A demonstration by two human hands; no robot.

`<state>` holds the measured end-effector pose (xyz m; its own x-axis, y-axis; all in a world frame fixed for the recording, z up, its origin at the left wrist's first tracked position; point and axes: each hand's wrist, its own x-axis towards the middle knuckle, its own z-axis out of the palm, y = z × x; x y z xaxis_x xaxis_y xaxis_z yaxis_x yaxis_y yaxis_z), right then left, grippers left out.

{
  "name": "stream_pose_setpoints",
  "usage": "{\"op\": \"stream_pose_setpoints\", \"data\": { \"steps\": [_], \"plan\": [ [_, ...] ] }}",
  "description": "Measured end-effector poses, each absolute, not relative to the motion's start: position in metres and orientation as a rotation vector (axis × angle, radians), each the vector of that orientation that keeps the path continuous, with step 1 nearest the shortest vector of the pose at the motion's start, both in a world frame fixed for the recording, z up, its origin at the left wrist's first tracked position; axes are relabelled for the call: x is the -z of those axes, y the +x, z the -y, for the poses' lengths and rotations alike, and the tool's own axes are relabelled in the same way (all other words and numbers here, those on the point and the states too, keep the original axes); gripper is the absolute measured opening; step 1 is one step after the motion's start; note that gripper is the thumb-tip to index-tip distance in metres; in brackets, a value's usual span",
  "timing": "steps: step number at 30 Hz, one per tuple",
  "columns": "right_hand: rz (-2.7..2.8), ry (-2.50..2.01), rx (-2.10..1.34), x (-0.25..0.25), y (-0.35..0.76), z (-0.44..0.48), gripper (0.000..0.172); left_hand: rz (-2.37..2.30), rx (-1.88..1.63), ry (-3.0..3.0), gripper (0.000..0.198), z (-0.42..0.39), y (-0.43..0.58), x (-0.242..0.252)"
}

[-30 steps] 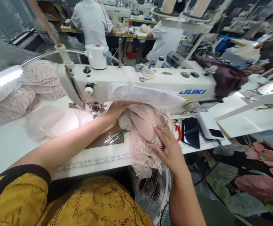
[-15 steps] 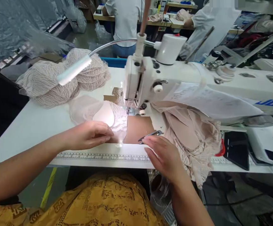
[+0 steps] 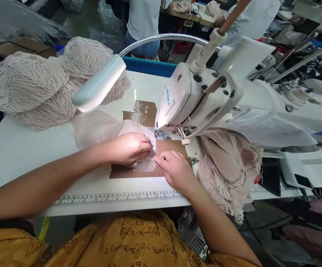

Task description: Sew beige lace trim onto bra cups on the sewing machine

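Observation:
A pale lace-edged cup piece (image 3: pixel 127 127) with a sheer mesh part lies beside the sewing machine's needle area (image 3: pixel 157 133). My left hand (image 3: pixel 131 147) rests on this piece, fingers curled in a pinch on its lace edge near the presser foot. Thumb and forefinger of my right hand (image 3: pixel 176 168) close on the near corner of the same fabric. Part of a pair of thread snips (image 3: pixel 193 161) shows just past my right knuckles; the rest is hidden. Brown card (image 3: pixel 127 172) lies under the fabric and both hands.
A lit lamp (image 3: pixel 99 83) on a bendy neck hangs over the table's left side. Bundled lace pieces (image 3: pixel 38 87) are heaped behind it. Beige fabric (image 3: pixel 224 159) piles up to the right, near a dark phone (image 3: pixel 270 176). A ruler strip (image 3: pixel 122 198) runs along the front edge. Other people sit beyond.
My right hand has left the snips on the table and moved left onto the fabric. My left hand has shifted right and forward toward the needle. The view has tilted and come closer.

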<state>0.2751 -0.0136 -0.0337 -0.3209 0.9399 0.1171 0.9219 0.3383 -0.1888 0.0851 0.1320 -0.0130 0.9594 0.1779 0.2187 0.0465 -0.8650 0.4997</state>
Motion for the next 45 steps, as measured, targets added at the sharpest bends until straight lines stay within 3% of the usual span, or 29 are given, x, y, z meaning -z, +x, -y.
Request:
{"op": "stream_pose_setpoints", "data": {
  "steps": [14,32,45],
  "plan": [
    [2.311,-1.679,0.037,0.041,0.272,0.018,0.032,-0.171,-0.281,3.051,0.032,-0.124,0.086,0.036],
    [2.196,-1.762,0.117,0.046,0.267,0.016,0.027,-0.329,-0.314,3.053,0.033,-0.114,0.097,0.032],
    [2.243,-1.920,0.083,0.042,0.265,0.009,0.034,-0.229,-0.262,3.044,0.037,-0.127,0.089,0.025]
  ]
}}
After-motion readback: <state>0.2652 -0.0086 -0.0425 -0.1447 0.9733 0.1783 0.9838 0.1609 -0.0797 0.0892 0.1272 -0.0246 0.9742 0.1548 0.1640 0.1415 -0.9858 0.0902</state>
